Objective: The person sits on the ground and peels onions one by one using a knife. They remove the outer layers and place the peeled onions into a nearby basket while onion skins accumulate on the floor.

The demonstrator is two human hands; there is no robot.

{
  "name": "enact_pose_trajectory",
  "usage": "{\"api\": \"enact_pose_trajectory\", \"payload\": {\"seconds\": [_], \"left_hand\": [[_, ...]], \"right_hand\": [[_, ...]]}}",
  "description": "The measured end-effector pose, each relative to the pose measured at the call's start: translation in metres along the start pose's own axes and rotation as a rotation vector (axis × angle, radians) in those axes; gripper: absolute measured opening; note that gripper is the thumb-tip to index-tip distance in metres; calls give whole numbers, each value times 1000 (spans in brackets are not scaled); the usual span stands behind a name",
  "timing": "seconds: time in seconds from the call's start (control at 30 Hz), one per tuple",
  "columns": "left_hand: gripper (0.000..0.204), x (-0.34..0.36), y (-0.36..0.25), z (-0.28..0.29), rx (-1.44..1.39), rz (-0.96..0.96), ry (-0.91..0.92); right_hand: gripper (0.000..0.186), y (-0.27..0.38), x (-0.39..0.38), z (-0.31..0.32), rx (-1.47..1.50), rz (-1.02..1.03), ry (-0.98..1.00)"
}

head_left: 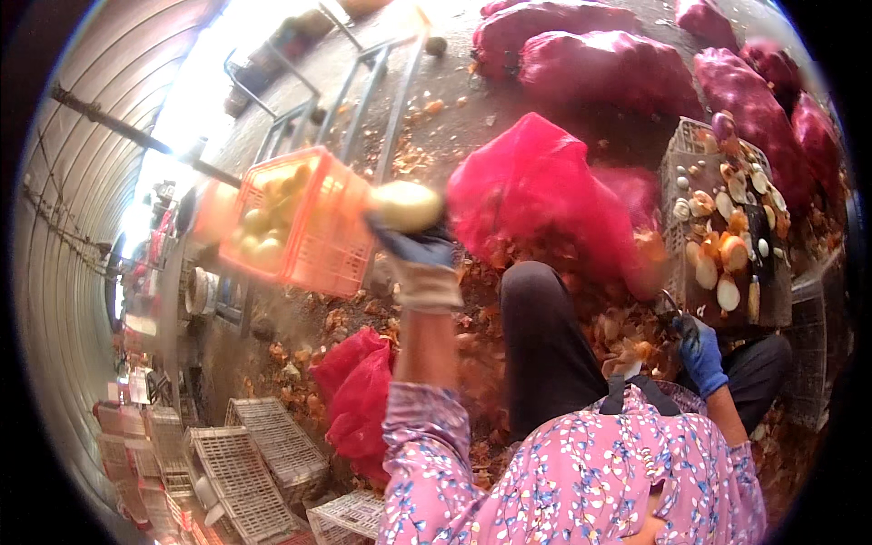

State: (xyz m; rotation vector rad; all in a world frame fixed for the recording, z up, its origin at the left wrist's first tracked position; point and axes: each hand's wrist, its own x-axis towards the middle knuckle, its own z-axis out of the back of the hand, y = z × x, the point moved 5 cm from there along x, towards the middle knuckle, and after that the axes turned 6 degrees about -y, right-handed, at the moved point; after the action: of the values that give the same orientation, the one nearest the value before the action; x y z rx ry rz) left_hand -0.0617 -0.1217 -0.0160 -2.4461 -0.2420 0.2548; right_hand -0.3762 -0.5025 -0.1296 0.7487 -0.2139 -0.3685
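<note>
My left hand, in a dark-palmed glove with a pale cuff, is stretched forward and closed round a large pale peeled onion. Motion blurs the hand and onion. Just left of them stands an orange plastic crate holding several peeled onions. My right hand, in a blue glove, is low by my right knee, its fingers closed on a small knife, of which only a thin bit shows. Beside that hand, an upturned crate carries onion pieces and a wooden-handled tool.
A red mesh sack lies open ahead of my knees; full sacks lie beyond. Another red mesh sack is at my left. Pale crates stand at lower left, a metal frame farther off. Onion skins litter the floor.
</note>
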Motion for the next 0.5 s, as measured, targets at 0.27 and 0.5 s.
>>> {"api": "enact_pose_trajectory", "payload": {"seconds": [0.27, 0.5], "left_hand": [[45, 59, -74, -5, 61, -184, 77], [31, -19, 149, -26, 294, 531, 270]], "right_hand": [[34, 10, -1, -1, 407, -155, -87], [29, -16, 13, 39, 634, -317, -264]]}}
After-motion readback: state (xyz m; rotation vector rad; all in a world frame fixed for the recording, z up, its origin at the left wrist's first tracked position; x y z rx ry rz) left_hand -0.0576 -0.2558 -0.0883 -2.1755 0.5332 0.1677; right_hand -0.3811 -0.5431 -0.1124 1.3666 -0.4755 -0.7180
